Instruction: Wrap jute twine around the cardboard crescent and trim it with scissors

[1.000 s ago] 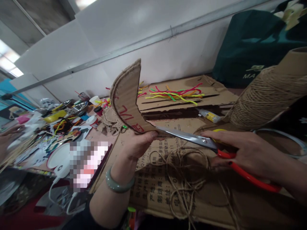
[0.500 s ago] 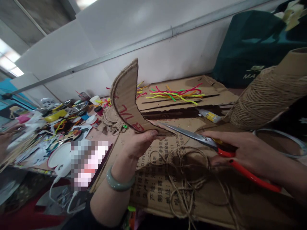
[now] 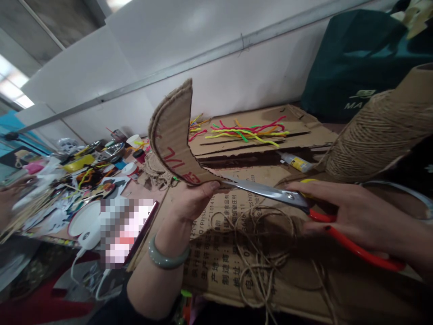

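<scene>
A curved piece of cardboard (image 3: 179, 149), its outer edge lined with twine, stands up from my left hand (image 3: 194, 201), which pinches its lower end between thumb and fingers. Red marks show on its face. My right hand (image 3: 352, 212) is wrapped round the red handles of a pair of scissors (image 3: 267, 192). The blades point left, and their tips meet the cardboard's lower end close to my left thumb. Under the scissors a loose tangle of twine (image 3: 260, 266) lies on the printed cardboard sheet (image 3: 219, 289).
A big spool of twine (image 3: 372, 140) leans at the right, before a dark green bag (image 3: 352, 67). Near it lies a glue tube (image 3: 296, 162). Bright fuzzy strips (image 3: 246, 131) lie farther back. At left are a phone (image 3: 126, 230), a white device (image 3: 96, 221) and craft clutter. Someone's hand shows far left.
The scissors' blades have closed further, and their tips have shifted slightly left and down. The curved cardboard has tilted a little to the left in my left hand.
</scene>
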Action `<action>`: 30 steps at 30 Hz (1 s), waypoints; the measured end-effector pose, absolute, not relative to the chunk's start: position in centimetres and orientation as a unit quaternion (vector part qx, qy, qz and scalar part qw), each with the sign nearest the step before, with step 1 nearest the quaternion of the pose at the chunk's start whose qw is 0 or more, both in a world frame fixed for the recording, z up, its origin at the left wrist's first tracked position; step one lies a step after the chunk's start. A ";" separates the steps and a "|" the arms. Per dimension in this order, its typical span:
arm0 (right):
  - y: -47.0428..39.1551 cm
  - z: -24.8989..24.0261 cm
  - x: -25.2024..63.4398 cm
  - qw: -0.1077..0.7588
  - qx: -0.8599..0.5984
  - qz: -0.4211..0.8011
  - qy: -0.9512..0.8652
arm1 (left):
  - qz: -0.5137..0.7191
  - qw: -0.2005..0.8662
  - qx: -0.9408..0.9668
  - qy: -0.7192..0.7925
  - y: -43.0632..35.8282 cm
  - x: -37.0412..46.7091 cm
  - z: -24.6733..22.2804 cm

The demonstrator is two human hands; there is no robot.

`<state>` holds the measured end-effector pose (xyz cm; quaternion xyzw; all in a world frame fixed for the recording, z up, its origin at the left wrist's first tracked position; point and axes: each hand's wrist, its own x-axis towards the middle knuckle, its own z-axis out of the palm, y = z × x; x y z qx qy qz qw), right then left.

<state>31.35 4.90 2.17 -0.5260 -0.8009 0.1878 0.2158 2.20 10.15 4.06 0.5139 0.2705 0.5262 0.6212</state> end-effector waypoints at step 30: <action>4.6 2.3 31.1 0.242 -0.521 0.199 -0.794 | 0.524 0.617 0.524 0.266 10.1 2.1 3.6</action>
